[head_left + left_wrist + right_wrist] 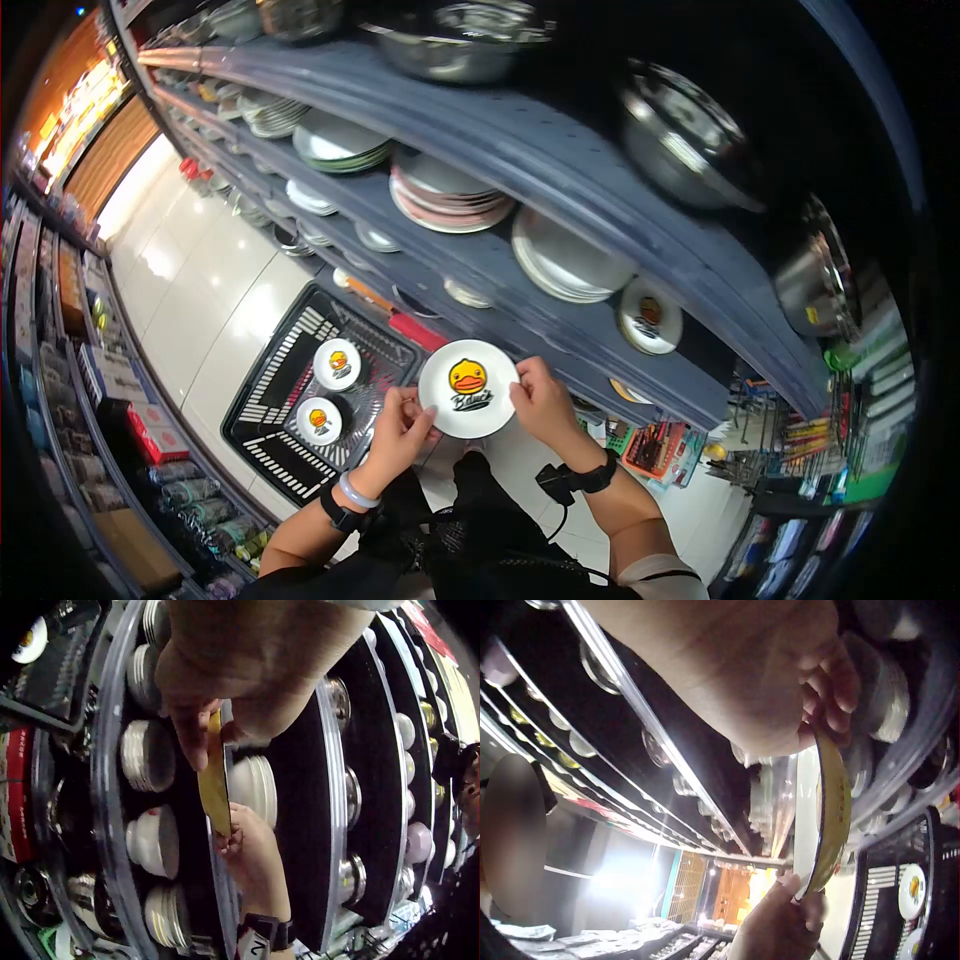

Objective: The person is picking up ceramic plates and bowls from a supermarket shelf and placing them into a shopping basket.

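Both hands hold a round white plate (pixel 468 390) in front of the body, its face with a yellow duck and black lettering turned up toward the head camera. My left hand (pixel 402 430) pinches its left edge, thumb on the rim. At the opposite edge, my right hand (pixel 545 400) grips the rim with bent fingers. Seen edge-on in the right wrist view, the plate (pixel 831 814) has a yellow underside. Below and left of it, a black shopping basket (pixel 262 372) holds two small white duck-printed dishes, one dish (pixel 337 364) behind the other dish (pixel 319 421).
Grey shelves (pixel 440 100) run along the right with stacked plates (pixel 450 195) and metal bowls (pixel 690 135). Another duck-printed dish (pixel 650 316) sits on a lower shelf. Packaged goods (pixel 150 430) line the left side; pale floor tiles (pixel 210 290) lie between.
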`<action>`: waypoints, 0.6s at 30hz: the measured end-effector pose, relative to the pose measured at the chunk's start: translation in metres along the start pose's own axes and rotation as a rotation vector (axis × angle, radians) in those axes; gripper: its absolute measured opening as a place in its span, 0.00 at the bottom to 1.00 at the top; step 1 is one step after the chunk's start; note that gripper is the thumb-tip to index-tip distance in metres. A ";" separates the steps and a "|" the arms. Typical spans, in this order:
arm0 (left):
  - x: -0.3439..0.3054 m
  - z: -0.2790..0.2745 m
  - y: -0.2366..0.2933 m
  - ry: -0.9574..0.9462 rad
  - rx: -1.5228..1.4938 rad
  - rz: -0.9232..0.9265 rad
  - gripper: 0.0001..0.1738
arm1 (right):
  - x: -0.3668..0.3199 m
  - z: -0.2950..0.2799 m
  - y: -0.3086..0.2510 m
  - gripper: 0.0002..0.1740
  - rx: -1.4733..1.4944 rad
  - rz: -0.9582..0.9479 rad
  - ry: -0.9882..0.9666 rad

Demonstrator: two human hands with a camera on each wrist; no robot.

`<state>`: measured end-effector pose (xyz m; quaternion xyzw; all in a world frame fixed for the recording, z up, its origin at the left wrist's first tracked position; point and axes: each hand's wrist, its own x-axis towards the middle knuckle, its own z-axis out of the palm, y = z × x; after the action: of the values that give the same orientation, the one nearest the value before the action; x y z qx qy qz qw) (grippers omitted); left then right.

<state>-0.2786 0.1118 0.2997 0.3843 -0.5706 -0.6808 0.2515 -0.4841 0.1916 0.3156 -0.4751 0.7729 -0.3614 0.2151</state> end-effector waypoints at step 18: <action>0.117 0.222 0.090 -0.221 0.279 0.339 0.11 | 0.004 -0.199 0.108 0.17 -0.367 -0.015 0.486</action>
<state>-0.5345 0.1304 0.3708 0.2370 -0.7394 -0.5815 0.2426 -0.6832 0.2895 0.3618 -0.4113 0.8506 -0.3203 -0.0683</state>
